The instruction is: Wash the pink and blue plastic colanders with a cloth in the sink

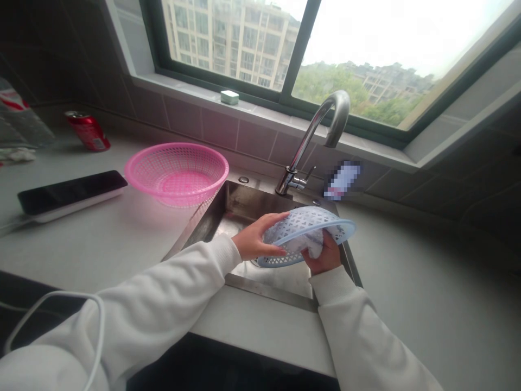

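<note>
A light blue plastic basket [311, 218] with a pattern of holes is tilted on its side above the steel sink [271, 285]. My left hand [258, 238] grips its left side, thumb and fingers apart around the wall. Inside the basket's mouth my right hand [328, 255] is closed on a crumpled white cloth [313, 243], pressed against the inner wall. The right fingertips are partly hidden by the cloth and rim. Behind the basket stands the curved metal faucet [311, 136]; I cannot make out any water running from it.
Left of the sink, a pink basket [177, 198] sits on the counter [122, 233]. Beyond it are a dark-screened device [73, 191], a red can [87, 131] and a clear bottle [24, 119]. A small box [229, 97] rests on the windowsill. A blurred-out packet [342, 180] is right of the faucet.
</note>
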The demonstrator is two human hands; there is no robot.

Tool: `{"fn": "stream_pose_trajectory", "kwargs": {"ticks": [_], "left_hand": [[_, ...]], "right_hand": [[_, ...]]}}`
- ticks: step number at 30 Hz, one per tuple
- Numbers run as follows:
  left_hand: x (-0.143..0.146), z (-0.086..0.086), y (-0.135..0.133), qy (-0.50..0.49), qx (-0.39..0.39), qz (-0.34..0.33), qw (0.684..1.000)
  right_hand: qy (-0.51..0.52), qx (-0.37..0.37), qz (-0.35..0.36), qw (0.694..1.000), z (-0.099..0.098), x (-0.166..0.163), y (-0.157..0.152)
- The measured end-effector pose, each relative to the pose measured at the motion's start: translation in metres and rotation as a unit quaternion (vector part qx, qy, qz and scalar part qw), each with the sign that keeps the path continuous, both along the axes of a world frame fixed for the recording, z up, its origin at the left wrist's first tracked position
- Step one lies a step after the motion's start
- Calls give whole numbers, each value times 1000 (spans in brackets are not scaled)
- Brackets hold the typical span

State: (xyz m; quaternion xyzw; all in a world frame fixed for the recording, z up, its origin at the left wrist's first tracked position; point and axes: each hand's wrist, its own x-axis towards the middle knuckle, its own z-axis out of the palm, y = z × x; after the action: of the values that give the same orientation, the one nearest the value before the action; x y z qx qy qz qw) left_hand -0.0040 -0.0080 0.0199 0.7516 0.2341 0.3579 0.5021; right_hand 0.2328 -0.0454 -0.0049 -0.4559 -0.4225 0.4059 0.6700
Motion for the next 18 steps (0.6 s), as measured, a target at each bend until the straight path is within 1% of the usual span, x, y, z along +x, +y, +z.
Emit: {"fn": "stream_pose_trajectory", "kwargs": {"ticks": [4,8,13,18], "left_hand": [[3,-2,-1,16,49,12,999],[4,-3,-2,21,66,17,997],[4,-1,-2,14,68,23,997],[4,-4,-2,-7,31,37,999]], "right_hand": [[37,-16,39,998,3,-19,4],[83,-43,75,993,7,-35,5],[120,-41,88,988,12,-39,3],[134,-43,97,985,17,-38,2]]}}
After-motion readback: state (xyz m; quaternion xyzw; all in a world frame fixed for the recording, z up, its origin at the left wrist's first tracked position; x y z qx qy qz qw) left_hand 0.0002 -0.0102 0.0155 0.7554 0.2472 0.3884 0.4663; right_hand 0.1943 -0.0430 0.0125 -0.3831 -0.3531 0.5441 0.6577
